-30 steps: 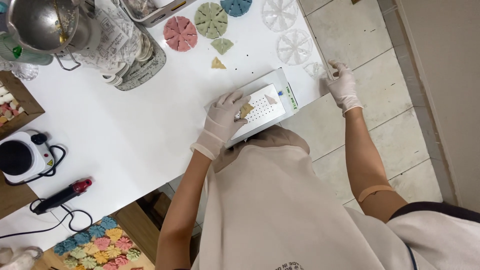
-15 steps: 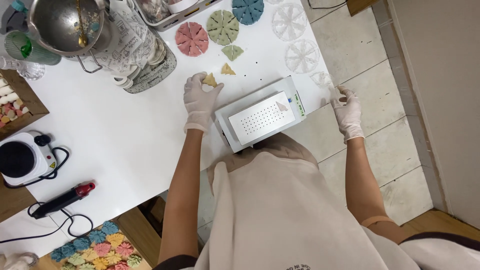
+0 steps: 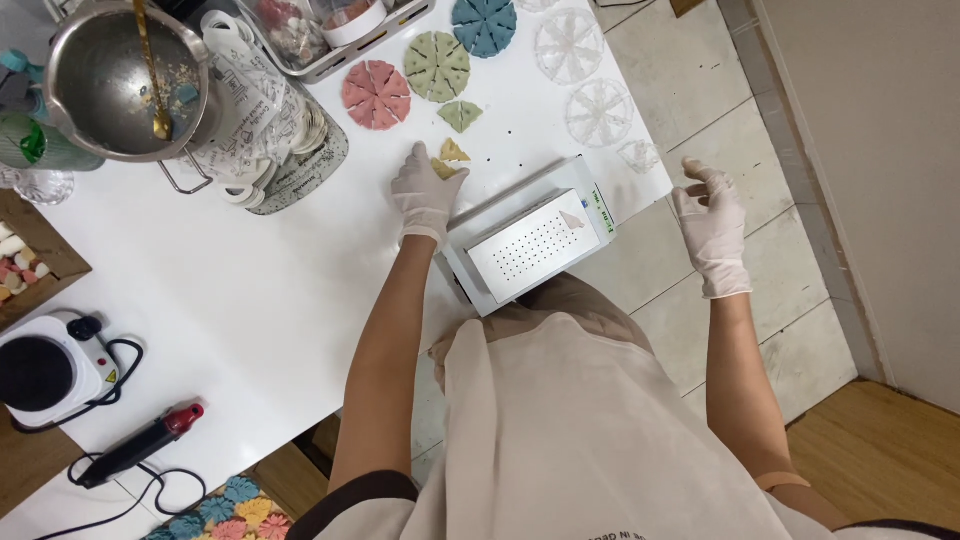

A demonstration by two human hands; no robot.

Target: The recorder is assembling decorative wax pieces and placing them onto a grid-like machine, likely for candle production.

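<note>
My left hand (image 3: 427,190), in a white glove, rests on the white table (image 3: 230,290) and pinches a small yellow wedge (image 3: 444,169), next to another yellow wedge (image 3: 455,151). My right hand (image 3: 710,225), also gloved, hovers off the table's right edge over the tiled floor, fingers loosely spread and holding nothing. Between the hands sits a small white scale (image 3: 530,240) with a perforated metal top; one pale wedge (image 3: 572,219) lies on it. Beyond lie a single green wedge (image 3: 461,115) and round sets of wedges in pink (image 3: 376,94), green (image 3: 437,66) and blue (image 3: 484,24).
A steel pot (image 3: 115,80) with a spoon stands at the upper left over stacked moulds. Clear round moulds (image 3: 600,112) lie at the table's right edge. A small hot plate (image 3: 45,372) and a red-tipped heat tool (image 3: 140,447) with cords sit at the lower left.
My left hand has gone from the scale's top to the far side, carrying the yellow wedge beside the loose wedges. My right hand has lifted off the table edge and opened.
</note>
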